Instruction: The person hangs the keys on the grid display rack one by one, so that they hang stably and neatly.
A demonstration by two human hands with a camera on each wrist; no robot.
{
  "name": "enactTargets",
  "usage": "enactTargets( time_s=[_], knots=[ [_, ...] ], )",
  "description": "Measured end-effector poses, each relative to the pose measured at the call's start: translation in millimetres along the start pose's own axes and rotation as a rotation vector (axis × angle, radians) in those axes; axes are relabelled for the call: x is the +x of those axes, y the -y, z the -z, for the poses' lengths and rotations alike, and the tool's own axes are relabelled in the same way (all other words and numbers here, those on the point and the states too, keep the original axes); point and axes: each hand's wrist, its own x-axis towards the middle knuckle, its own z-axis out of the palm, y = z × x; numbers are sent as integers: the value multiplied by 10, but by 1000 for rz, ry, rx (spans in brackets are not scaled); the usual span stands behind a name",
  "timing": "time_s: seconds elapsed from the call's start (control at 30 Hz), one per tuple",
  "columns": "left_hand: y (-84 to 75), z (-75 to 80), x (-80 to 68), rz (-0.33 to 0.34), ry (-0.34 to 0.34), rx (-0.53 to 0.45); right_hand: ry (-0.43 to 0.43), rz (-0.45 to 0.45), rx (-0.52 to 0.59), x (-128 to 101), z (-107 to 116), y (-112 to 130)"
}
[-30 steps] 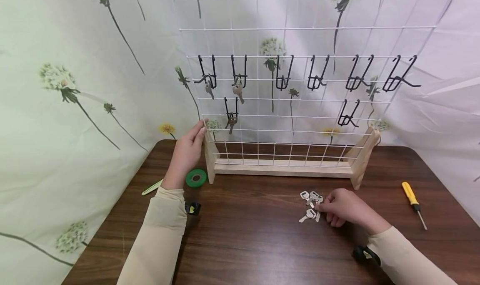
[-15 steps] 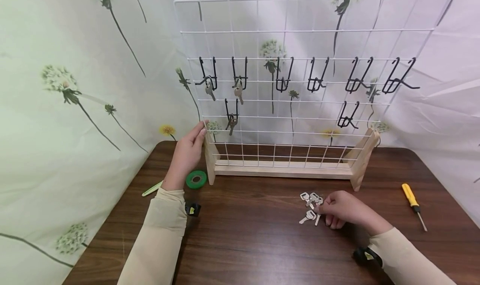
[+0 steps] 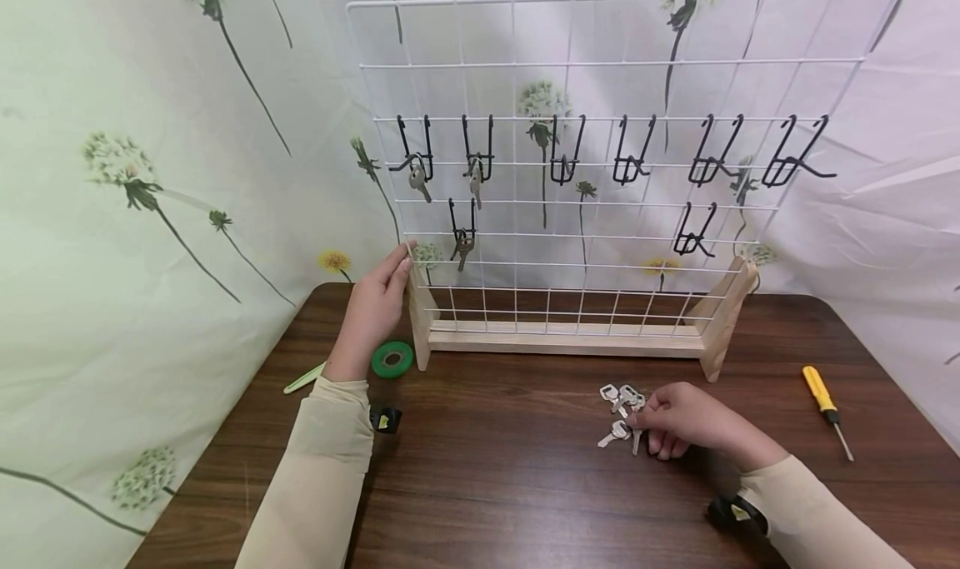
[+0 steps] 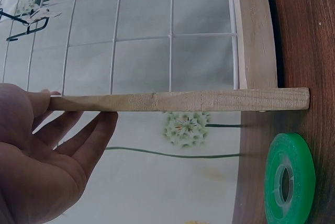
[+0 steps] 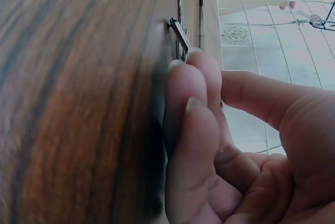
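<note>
My left hand (image 3: 377, 306) grips the left wooden upright (image 4: 178, 101) of a white wire grid rack (image 3: 570, 65), thumb on one side and fingers on the other. Down on the table, my right hand (image 3: 686, 419) pinches a silver key (image 3: 636, 444) between thumb and fingertips; its blade points toward the near edge. Several loose silver keys (image 3: 609, 392) lie just left of those fingertips, partly overlapping. In the right wrist view, my curled fingers (image 5: 191, 145) hide most of the held key. Keys hang on three black hooks at the rack's left, one being a lower hook (image 3: 463, 237).
More black hooks (image 3: 632, 165) without keys line the rack's middle and right. A green tape roll (image 3: 392, 359) and a pale green-handled tool (image 3: 303, 378) lie by my left forearm. A yellow screwdriver (image 3: 819, 390) lies at the right. Patterned fabric (image 3: 225, 136) stands behind the table.
The key at my right fingertips has swung so its blade points more toward the near edge. My right hand has shifted very slightly; the left hand keeps its place on the upright.
</note>
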Motion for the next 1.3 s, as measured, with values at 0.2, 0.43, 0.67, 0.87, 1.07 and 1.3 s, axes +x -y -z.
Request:
enactTargets(
  time_s=[0.2,0.43,0.67,0.87,1.07,1.3],
  knots=[
    [2,-2,6,-2,3,-5,-1,18,14,-2,-3,1],
    [24,5,-4,3,12,-13,-3,47,24,-15,9,43],
    [25,6,-3,2,16,-18,-5,79,96,-39,9,159],
    [23,-2,3,6,7,-10,21,154,180,-30,15,256],
    [22,-4,0,4,8,-9,-38,191,136,-50,9,427],
    [18,4,-1,-2,9,-10,-118,240,90,-102,19,753]
  ],
)
